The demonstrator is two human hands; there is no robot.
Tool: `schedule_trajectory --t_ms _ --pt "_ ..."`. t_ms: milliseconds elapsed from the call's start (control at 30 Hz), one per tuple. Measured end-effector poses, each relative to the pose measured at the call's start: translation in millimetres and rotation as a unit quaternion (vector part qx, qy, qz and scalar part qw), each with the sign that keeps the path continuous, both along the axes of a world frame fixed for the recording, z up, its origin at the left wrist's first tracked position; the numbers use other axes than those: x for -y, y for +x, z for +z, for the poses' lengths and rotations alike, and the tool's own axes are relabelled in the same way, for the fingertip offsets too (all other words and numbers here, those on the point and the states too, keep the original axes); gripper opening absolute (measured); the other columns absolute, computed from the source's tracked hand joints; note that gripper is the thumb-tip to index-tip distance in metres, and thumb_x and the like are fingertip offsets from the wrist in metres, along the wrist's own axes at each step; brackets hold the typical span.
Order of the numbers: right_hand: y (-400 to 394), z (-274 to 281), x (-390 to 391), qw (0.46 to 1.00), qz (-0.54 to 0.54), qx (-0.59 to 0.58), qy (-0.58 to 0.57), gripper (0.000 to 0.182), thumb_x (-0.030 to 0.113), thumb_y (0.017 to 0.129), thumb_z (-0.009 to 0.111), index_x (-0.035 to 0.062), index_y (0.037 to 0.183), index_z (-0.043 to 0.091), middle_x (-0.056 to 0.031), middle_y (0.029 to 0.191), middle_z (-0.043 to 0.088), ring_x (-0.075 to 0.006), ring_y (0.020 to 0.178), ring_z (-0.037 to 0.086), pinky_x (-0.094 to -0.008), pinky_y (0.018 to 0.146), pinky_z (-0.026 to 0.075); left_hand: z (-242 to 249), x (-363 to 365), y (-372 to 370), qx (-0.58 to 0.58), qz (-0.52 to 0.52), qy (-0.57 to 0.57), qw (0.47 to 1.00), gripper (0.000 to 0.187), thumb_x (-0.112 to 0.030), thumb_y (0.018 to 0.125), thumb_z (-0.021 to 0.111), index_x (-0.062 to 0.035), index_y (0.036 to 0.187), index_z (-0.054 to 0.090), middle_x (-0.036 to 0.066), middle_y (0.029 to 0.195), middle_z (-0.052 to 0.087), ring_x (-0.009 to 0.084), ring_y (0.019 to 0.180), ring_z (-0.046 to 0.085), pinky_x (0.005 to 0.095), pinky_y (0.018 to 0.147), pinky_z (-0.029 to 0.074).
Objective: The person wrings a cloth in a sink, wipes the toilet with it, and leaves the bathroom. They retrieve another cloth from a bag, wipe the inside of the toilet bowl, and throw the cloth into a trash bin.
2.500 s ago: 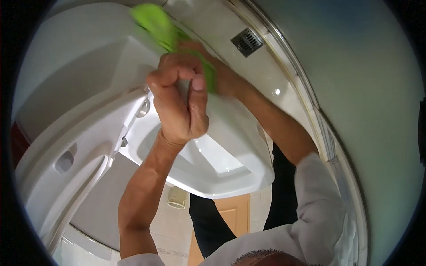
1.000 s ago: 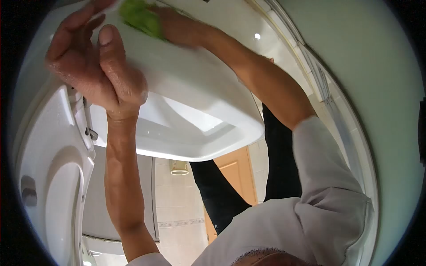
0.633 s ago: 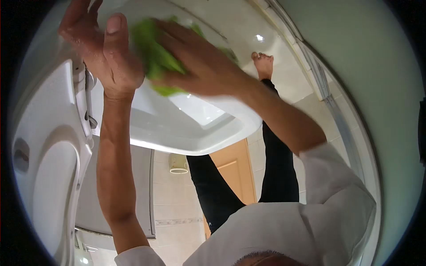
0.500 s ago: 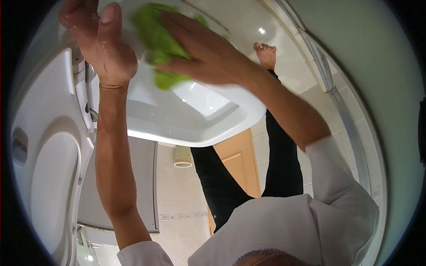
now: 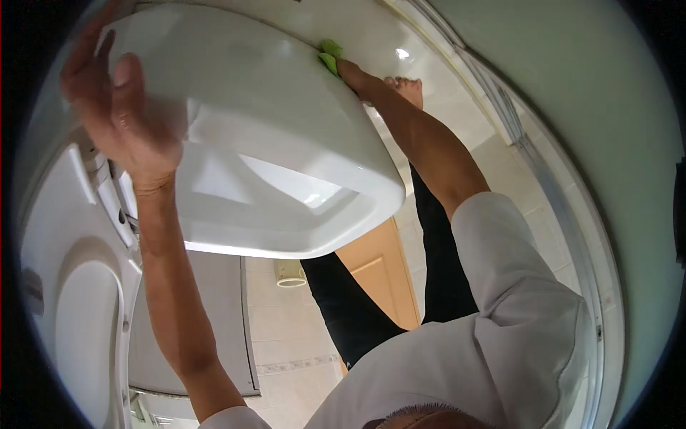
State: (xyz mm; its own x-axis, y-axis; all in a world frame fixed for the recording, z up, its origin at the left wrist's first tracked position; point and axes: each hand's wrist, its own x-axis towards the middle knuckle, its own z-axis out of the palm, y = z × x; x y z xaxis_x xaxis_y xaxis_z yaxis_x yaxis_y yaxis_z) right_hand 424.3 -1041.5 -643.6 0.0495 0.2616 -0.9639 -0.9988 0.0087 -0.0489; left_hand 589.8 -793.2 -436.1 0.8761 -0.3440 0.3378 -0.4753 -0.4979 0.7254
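A large white ceramic fixture (image 5: 300,129), with a deep hollow on its near side, fills the upper middle of the head view. At its upper left, my left hand (image 5: 125,118) is held up with thumb and fingers stretched apart, slightly blurred, holding nothing. My right hand (image 5: 350,75) reaches to the fixture's far right edge, closed on a bright green cloth (image 5: 330,51). Only part of the cloth shows. Most of my right fingers are hidden behind the cloth and the edge.
A white molded part with an oval recess (image 5: 86,322) stands at the left. Below the fixture is a grey panel (image 5: 193,322) beside a small pale bin (image 5: 290,273). My bare foot (image 5: 407,89) is on the floor at upper right, near a curved metal-edged track (image 5: 529,143).
My right hand has moved the green cloth from over the fixture's top to its far right edge. My left hand has shifted a little down and left, still open.
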Motion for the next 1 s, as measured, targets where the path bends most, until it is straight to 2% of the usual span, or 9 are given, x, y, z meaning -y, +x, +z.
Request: schedule_trajectory --t_ms 167,300,400,500,600,700,833,900,1000 --pt "-80.1 77.0 18.6 0.949 -0.291 -0.075 0.095 0.060 0.062 0.099 0.047 0.0140 0.132 0.060 -0.0056 0.118 0.069 -0.0154 0.100 0.067 -0.0377 0.087 0.056 4.1 -8.0 1.2 0.020 0.003 0.056 0.998 0.057 -0.033 0.101 0.046 0.0109 0.138 0.039 0.029 0.139 0.054 0.0359 0.132 0.055 0.0523 0.116 0.039" --pt "-39.5 54.0 9.7 0.993 -0.103 -0.059 0.001 0.058 0.055 0.100 0.049 0.0096 0.136 0.056 -0.0101 0.124 0.065 -0.0199 0.107 0.066 -0.0376 0.092 0.055 1.8 -7.8 -5.7 -0.072 -0.004 -0.016 0.997 0.056 -0.032 0.103 0.045 0.0109 0.139 0.039 0.029 0.142 0.052 0.0366 0.133 0.054 0.0507 0.115 0.040" --pt "5.9 -24.4 -11.5 0.997 0.005 -0.027 -0.066 0.058 0.050 0.100 0.053 0.0038 0.134 0.054 -0.0120 0.123 0.064 -0.0214 0.108 0.065 -0.0380 0.087 0.057 -9.3 -11.5 -7.4 0.068 -0.005 0.010 0.998 0.052 -0.027 0.104 0.043 0.0137 0.136 0.042 0.028 0.143 0.050 0.0375 0.132 0.054 0.0490 0.114 0.041" --pt "-33.3 -14.7 4.0 0.997 -0.064 -0.021 0.027 0.055 0.054 0.104 0.042 0.0090 0.131 0.058 -0.0111 0.121 0.065 -0.0204 0.105 0.066 -0.0415 0.089 0.056 -6.9 -20.5 -20.1 0.016 0.006 -0.053 0.998 0.043 -0.020 0.104 0.041 0.0093 0.134 0.049 0.028 0.142 0.051 0.0382 0.133 0.053 0.0488 0.114 0.041" --pt "-90.2 82.6 19.9 0.985 -0.150 0.088 0.004 0.048 0.050 0.107 0.044 0.0111 0.130 0.059 -0.0078 0.118 0.066 -0.0183 0.103 0.067 -0.0364 0.086 0.057 -15.7 -44.9 -1.0 0.177 -0.052 0.164 0.969 0.036 -0.015 0.103 0.044 0.0009 0.133 0.056 0.029 0.140 0.052 0.0384 0.132 0.053 0.0485 0.113 0.042" --pt "-105.0 214.4 23.6 0.939 -0.330 -0.094 0.008 0.039 0.040 0.109 0.045 0.0093 0.129 0.059 -0.0078 0.117 0.067 -0.0182 0.101 0.068 -0.0339 0.086 0.058 -4.2 -9.1 -5.1 0.044 -0.008 0.072 0.996 0.051 -0.038 0.095 0.053 -0.0028 0.132 0.054 0.022 0.143 0.049 0.0352 0.137 0.044 0.0550 0.115 0.033" --pt "-141.6 309.7 65.3 0.977 -0.175 -0.119 -0.019 0.041 0.035 0.108 0.050 0.0031 0.133 0.054 -0.0101 0.124 0.063 -0.0196 0.109 0.065 -0.0333 0.092 0.055 35.5 16.3 -42.8 0.040 0.053 0.193 0.979 0.051 -0.037 0.090 0.058 -0.0036 0.129 0.055 0.021 0.140 0.049 0.0350 0.134 0.045 0.0522 0.115 0.034" --pt "-128.6 344.8 73.0 0.990 -0.119 -0.076 0.005 0.042 0.033 0.107 0.052 0.0015 0.134 0.053 -0.0106 0.126 0.062 -0.0203 0.111 0.064 -0.0335 0.094 0.055 58.8 38.1 -114.3 -0.036 0.126 0.148 0.980 0.046 -0.011 0.085 0.073 -0.0153 0.130 0.064 0.022 0.149 0.044 0.0438 0.134 0.044 0.0532 0.110 0.038" --pt "-125.1 369.7 92.6 0.967 -0.244 -0.049 -0.057 0.055 0.041 0.109 0.047 0.0028 0.148 0.043 -0.0089 0.141 0.056 -0.0210 0.128 0.057 -0.0377 0.108 0.047 126.2 111.4 -256.2 -0.292 0.015 0.016 0.956 0.058 -0.023 0.074 0.083 -0.0179 0.128 0.064 0.018 0.152 0.044 0.0452 0.141 0.037 0.0578 0.116 0.031"
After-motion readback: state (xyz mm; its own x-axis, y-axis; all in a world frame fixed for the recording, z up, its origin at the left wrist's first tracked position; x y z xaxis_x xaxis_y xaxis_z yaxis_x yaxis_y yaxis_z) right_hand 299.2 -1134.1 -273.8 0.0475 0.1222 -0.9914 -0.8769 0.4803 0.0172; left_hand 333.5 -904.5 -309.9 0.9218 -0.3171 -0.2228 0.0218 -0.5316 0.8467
